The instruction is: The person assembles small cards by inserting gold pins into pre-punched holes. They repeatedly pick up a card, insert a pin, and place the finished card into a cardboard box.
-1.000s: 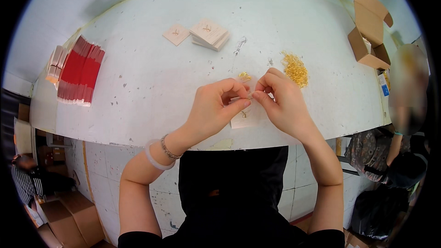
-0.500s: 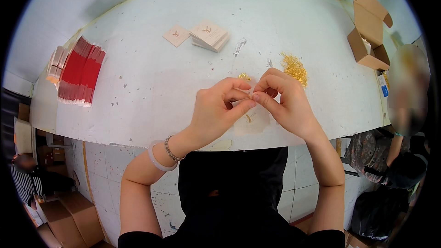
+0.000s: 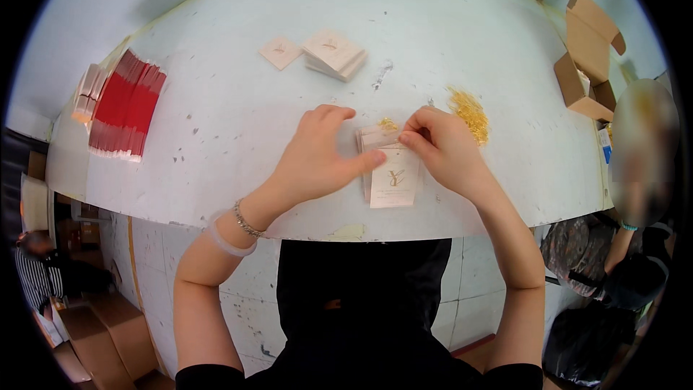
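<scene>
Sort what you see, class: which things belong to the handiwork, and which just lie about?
Likely in the job:
- front pale cards
- small gold heap
- larger gold heap
- rear card stack, similar-looking

Likely lying about:
- red bundle, far left
- open cardboard box, far right

Bright, even light on table (image 3: 224, 43); source not visible. Soft shadows on wall (image 3: 173, 3) beyond table's far edge. Table edges bowed by fisheye, corners black. Left hand (image 3: 314, 152) slightly blurred over table; heavy oval blur right of table.
</scene>
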The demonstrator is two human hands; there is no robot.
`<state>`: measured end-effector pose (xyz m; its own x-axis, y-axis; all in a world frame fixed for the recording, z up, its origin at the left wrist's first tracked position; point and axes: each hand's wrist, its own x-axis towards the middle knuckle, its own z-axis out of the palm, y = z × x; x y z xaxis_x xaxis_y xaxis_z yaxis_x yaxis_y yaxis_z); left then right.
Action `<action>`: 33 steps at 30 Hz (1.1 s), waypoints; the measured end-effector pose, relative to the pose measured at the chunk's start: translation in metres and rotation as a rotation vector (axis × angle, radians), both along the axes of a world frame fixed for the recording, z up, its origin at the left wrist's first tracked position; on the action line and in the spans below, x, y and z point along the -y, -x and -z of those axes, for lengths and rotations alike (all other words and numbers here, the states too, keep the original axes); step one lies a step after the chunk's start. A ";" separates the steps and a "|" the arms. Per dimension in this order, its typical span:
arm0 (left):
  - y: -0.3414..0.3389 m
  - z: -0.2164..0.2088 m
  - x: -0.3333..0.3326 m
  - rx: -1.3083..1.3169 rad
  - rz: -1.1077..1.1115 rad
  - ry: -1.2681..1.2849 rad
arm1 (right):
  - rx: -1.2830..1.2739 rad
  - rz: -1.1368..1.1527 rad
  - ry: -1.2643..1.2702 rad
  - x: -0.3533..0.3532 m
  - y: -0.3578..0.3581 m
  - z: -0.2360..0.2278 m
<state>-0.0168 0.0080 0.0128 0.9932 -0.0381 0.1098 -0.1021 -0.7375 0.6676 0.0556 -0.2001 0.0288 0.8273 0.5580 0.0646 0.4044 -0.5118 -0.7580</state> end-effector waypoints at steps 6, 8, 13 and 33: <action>-0.018 0.006 0.002 -0.129 0.104 -0.147 | 0.137 -0.027 0.030 -0.021 -0.007 0.014; -0.026 0.003 0.004 -0.198 0.108 -0.191 | 0.181 -0.035 0.019 -0.022 -0.007 0.018; -0.038 0.002 0.010 -0.292 0.119 -0.264 | 0.197 -0.037 -0.007 -0.020 -0.010 0.029; -0.027 -0.005 0.021 -0.311 0.097 0.114 | 0.030 0.014 -0.212 -0.015 -0.009 0.033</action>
<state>0.0103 -0.0129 0.0175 0.9722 -0.1390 -0.1883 0.0529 -0.6530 0.7555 0.0648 -0.1847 -0.0042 0.8311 0.5175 0.2035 0.4219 -0.3484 -0.8370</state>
